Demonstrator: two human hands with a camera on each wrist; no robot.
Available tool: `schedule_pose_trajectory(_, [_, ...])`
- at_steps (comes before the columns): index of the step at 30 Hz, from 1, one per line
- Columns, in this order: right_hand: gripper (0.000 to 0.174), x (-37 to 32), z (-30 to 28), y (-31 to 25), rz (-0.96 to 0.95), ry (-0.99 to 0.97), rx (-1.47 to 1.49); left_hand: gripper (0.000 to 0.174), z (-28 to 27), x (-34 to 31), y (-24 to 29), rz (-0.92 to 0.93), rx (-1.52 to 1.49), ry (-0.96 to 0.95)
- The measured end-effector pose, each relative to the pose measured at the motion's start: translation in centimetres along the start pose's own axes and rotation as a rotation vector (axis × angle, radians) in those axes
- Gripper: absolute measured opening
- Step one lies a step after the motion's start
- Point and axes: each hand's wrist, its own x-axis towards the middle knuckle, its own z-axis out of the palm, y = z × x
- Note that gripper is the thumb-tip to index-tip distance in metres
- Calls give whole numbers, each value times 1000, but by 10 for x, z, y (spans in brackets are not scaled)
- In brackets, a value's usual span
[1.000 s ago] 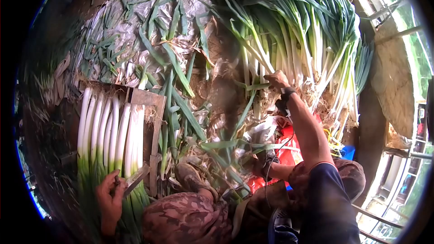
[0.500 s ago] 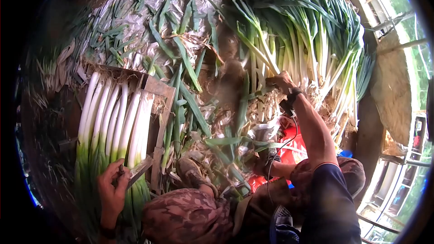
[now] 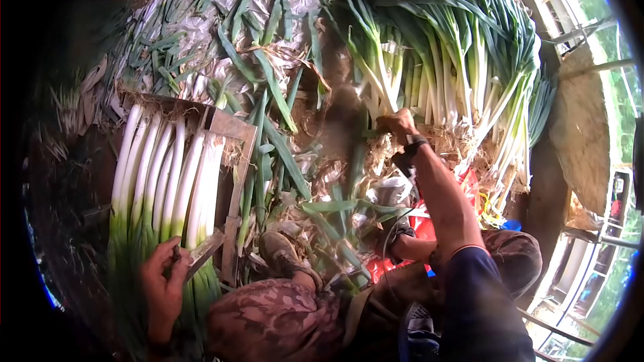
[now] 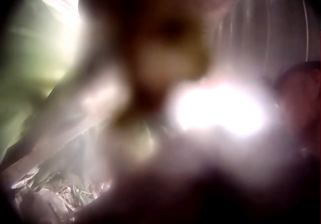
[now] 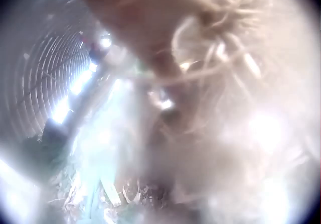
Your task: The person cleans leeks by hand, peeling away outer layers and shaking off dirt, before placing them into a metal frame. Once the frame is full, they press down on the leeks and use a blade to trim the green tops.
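Observation:
At the lower left of the head view, the left hand [image 3: 161, 288] pinches a small dark object [image 3: 176, 253] between thumb and fingers, over the green part of a row of leeks [image 3: 176, 181] laid side by side. A flat strip [image 3: 204, 252] lies against its fingertips. Near the upper middle, the right hand [image 3: 399, 125] is curled round the root end of a leek [image 3: 384, 90] at the left edge of a large leek pile [image 3: 456, 60]. Pale roots [image 5: 225, 38] show beside that hand in the right wrist view. The left wrist view is mostly blurred.
A wooden frame [image 3: 235, 218] borders the row of leeks. Cut leaves [image 3: 275, 87] lie over plastic sheeting [image 3: 201, 20] and the ground. The person's shoe [image 3: 282, 251] and red plastic [image 3: 424, 228] are between the hands; a wooden beam edges the right side.
The right hand has moved left along the pile's root ends, and the leek by it now leans differently. The left hand has stayed nearly in place with its small dark object.

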Motion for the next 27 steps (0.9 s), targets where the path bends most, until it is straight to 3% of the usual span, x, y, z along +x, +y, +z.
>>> schedule_pose_trajectory(3, [22, -35, -53, -23, -122, -154, 99, 29, 1, 1, -3, 15, -26, -4])
schedule_pose_trajectory(5, [21, -10, -93, 9, -506, -188, -379, 29, 2, 1, -6, 38, -49, -13])
schedule_pose_trajectory(6, [20, -28, -107, -6, -305, -196, -450, 29, 1, 1, -9, 60, -54, -17])
schedule_pose_trajectory(7, [20, -19, -115, 11, -375, -219, -494, 29, -1, 0, -11, 78, -53, -20])
schedule_pose_trajectory(9, [19, -28, -119, 26, -704, -157, -589, 29, 0, -1, -9, 62, -53, -9])
schedule_pose_trajectory(11, [20, -65, -93, -8, -454, -173, -742, 29, 2, 2, -6, 57, -61, 1])
schedule_pose_trajectory(12, [23, -74, -82, -13, -4, -140, -243, 29, 1, 2, -6, 47, -40, -4])
schedule_pose_trajectory(13, [23, -54, -67, 14, -2, -78, -137, 29, 0, 1, -5, 35, -19, -8])
schedule_pose_trajectory(15, [26, -73, -40, 12, -96, 163, -460, 29, 0, 3, -10, 61, -26, -10])
schedule_pose_trajectory(16, [25, -93, -44, -1, -149, 89, -541, 28, 0, 3, -12, 83, -32, -19])
schedule_pose_trajectory(19, [32, -85, -56, 3, -288, 159, -718, 29, -1, 4, -10, 55, -22, -14])
schedule_pose_trajectory(21, [20, -68, -68, 10, -429, 224, -867, 29, -1, 5, -15, 67, -40, -9])
schedule_pose_trajectory(25, [21, -117, -121, -58, -295, 228, -811, 31, -1, 8, -19, 60, -51, -17])
schedule_pose_trajectory(26, [26, -124, -136, -62, -413, 269, -931, 33, -1, 9, -24, 60, -52, -10])
schedule_pose_trajectory(27, [19, -146, -147, -69, -416, 171, -888, 33, -1, 11, -28, 65, -56, 0])
